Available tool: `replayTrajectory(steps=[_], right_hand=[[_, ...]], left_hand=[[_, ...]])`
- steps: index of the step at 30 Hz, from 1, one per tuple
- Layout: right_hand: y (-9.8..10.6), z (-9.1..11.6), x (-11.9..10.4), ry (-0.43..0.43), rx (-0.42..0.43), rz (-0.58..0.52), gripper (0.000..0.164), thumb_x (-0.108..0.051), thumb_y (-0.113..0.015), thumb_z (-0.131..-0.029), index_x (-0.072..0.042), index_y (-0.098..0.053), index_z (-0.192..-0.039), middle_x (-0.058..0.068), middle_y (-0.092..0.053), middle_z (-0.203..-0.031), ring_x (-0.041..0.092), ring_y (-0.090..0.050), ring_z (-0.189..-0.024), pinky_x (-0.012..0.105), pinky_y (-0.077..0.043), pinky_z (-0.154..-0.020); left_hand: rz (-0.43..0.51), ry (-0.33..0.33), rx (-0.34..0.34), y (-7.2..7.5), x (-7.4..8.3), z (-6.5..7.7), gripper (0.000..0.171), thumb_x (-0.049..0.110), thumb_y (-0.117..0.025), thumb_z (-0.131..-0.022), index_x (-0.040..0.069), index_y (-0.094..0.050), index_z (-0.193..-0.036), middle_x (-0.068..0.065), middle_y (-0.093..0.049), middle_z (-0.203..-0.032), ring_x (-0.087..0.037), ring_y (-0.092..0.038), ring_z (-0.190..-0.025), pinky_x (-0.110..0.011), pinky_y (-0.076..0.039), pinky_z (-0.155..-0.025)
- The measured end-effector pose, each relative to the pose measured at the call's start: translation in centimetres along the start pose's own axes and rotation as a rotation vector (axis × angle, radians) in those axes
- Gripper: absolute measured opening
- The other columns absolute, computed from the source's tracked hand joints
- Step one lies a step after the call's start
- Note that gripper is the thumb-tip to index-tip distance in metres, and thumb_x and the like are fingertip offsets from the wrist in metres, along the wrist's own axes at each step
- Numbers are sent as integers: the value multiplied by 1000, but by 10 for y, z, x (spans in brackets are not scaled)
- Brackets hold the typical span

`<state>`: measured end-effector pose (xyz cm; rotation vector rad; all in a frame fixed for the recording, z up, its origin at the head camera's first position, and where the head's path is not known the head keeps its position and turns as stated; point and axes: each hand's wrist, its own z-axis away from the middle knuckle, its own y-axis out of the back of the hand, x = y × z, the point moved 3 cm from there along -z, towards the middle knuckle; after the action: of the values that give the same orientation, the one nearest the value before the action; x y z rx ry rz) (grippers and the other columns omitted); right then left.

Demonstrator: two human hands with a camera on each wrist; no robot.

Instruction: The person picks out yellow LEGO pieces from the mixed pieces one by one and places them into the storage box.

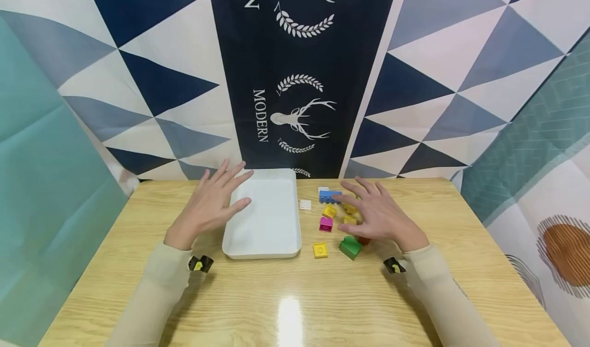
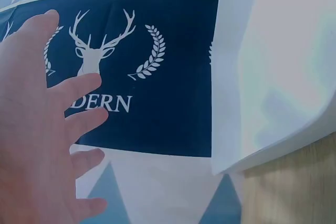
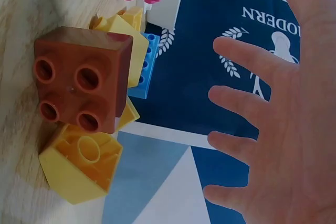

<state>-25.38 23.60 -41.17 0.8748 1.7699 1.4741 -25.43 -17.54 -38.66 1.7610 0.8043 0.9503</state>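
Fingers spread, my left hand (image 1: 209, 206) hovers over the left edge of a white tray (image 1: 262, 214) and holds nothing. My right hand (image 1: 378, 211), its fingers also spread, is above a loose group of toy building bricks. In the right wrist view a brown brick (image 3: 79, 80) with studs sits nearest, beside a yellow brick (image 3: 81, 161). A blue brick (image 1: 330, 197), a magenta brick (image 1: 325, 224) and a green brick (image 1: 350, 247) lie left of the right hand in the head view. Part of the group is hidden under that hand.
A flat yellow piece (image 1: 320, 250) and a white piece (image 1: 306, 204) lie between the tray and the other bricks. The wooden table (image 1: 239, 301) ends at the back against a patterned cloth (image 1: 295, 81). Teal cloth (image 1: 50, 183) hangs on the left.
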Motion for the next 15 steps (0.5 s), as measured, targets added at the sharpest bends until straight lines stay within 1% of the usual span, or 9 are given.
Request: replayTrajectory(steps=[3, 6, 10, 15], right_hand=[[0, 1, 0, -1, -7, 6, 76, -70, -68, -95, -33, -63, -161, 11, -45, -181, 51, -38, -167, 89, -30, -130], [0, 1, 0, -1, -13, 6, 76, -70, -68, -96, -33, -63, -162, 11, -45, -182, 51, -37, -168, 88, -29, -130], [-1, 0, -1, 2, -12, 0, 76, -70, -68, -96, -33, -63, -162, 11, -45, -182, 50, -36, -168, 88, -28, -131], [-1, 1, 0, 3, -7, 0, 76, -69, -69, -95, -32, -63, -161, 12, -46, -181, 50, -36, -168, 88, -29, -131]], left_hand=[[6, -1, -10, -2, 0, -2, 72, 55, -59, -109, 29, -44, -175, -5, -31, -189, -44, -15, -179, -86, -17, -136], [-1, 5, -24, -8, -4, 0, 72, 55, -59, -110, 28, -45, -175, -6, -32, -189, -44, -16, -179, -87, -18, -136], [-22, 31, -29, -12, -15, 5, 70, 53, -58, -111, 26, -45, -175, -7, -33, -188, -46, -18, -178, -87, -19, -135], [-33, 67, -16, -12, -29, 8, 71, 56, -53, -112, 26, -43, -175, -9, -34, -188, -47, -18, -178, -88, -18, -134]])
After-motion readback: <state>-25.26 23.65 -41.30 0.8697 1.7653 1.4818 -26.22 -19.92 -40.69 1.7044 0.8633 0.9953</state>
